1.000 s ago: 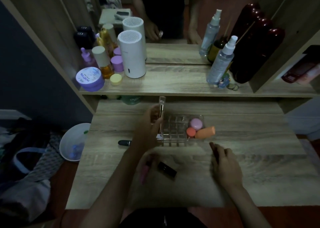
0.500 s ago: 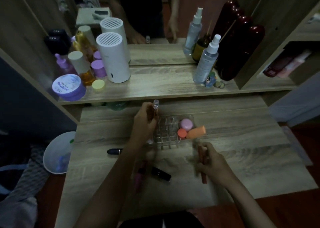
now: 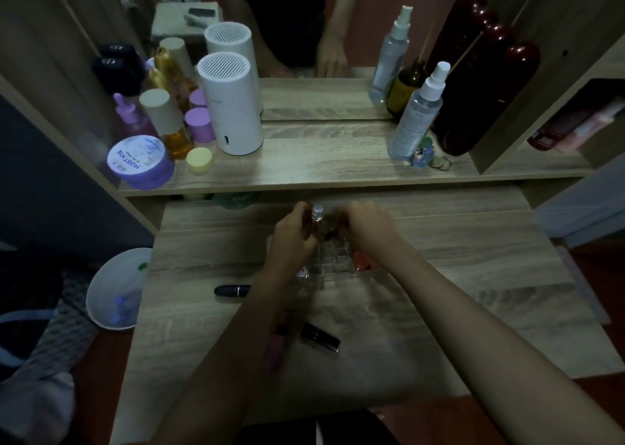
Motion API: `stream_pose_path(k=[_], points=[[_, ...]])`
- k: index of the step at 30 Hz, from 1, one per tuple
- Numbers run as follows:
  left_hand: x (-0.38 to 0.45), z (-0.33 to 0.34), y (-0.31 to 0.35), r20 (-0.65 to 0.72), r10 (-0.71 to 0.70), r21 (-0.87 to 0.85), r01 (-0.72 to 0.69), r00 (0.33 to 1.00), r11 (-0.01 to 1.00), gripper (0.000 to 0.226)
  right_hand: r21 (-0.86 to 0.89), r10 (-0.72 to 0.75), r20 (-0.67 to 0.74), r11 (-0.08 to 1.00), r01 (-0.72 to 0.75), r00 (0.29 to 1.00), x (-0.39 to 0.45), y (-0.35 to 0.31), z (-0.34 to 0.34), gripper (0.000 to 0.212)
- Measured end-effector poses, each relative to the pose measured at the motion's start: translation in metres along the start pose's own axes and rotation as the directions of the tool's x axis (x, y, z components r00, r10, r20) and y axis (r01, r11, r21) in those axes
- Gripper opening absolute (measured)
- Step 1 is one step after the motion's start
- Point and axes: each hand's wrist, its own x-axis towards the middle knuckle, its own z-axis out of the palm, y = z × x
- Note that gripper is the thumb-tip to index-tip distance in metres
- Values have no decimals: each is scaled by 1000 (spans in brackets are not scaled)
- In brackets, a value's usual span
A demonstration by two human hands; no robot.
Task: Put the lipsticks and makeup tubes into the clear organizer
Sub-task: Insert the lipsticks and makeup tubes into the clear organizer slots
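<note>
The clear organizer (image 3: 333, 258) sits mid-table, mostly hidden behind both hands. My left hand (image 3: 294, 238) holds a clear-capped makeup tube (image 3: 317, 215) upright over the organizer's back-left cells. My right hand (image 3: 370, 231) reaches over the organizer's back, fingers curled on a dark reddish tube that is mostly hidden. A black lipstick (image 3: 232, 290) lies left of the organizer. Another black lipstick (image 3: 320, 336) and a pink tube (image 3: 278, 340) lie near the front, between my forearms. An orange sponge (image 3: 361, 261) shows in the organizer's right compartment.
A shelf (image 3: 321, 164) above holds a white cylinder (image 3: 230, 106), purple jars (image 3: 140, 162), spray bottles (image 3: 419, 110) and dark red bottles (image 3: 487, 89) before a mirror. A white bin (image 3: 116, 289) stands on the floor at left.
My right hand lifted the reddish tube from the table's front right and moved it over the organizer. My left hand stays at the organizer with its tube.
</note>
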Motion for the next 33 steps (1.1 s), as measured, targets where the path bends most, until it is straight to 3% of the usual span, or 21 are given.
stream_pose_path(k=[5, 11, 17, 21, 23, 25, 27, 29, 31, 33], points=[[-1, 0, -3, -9, -69, 109, 70, 998, 992, 26, -116, -84, 123, 988, 99, 989, 18, -12, 9, 24], [0, 0, 0, -4, -61, 189, 61, 998, 980, 26, -9, -145, 108, 989, 147, 984, 16, -15, 15, 31], [-3, -8, 5, 0, 7, 149, -7, 1000, 989, 28, 197, -174, 0, 965, 170, 985, 8, -5, 22, 36], [-14, -25, 8, -39, 68, 82, -64, 997, 995, 36, 236, -177, -101, 952, 196, 979, -7, 1, 16, 56], [-28, -38, 5, -100, 90, 88, -81, 991, 993, 39, 251, -154, -216, 946, 207, 964, -23, 2, 10, 63], [-48, -51, -5, -133, 76, 106, -62, 988, 992, 36, 225, -139, -397, 944, 243, 907, -45, -3, 10, 52], [-69, -62, -19, -143, 13, 136, 6, 990, 991, 31, 231, -133, -480, 934, 271, 867, -65, -14, 18, 31], [-85, -70, -36, -151, -41, 188, 69, 988, 980, 29, 245, -202, -386, 918, 312, 900, -79, -29, 35, 19], [-94, -76, -51, -109, -102, 256, 127, 989, 958, 31, 161, -351, -172, 912, 378, 920, -85, -40, 58, 20], [-97, -80, -64, -24, -173, 342, 170, 985, 924, 36, 24, -491, 3, 871, 491, 871, -86, -47, 81, 25]])
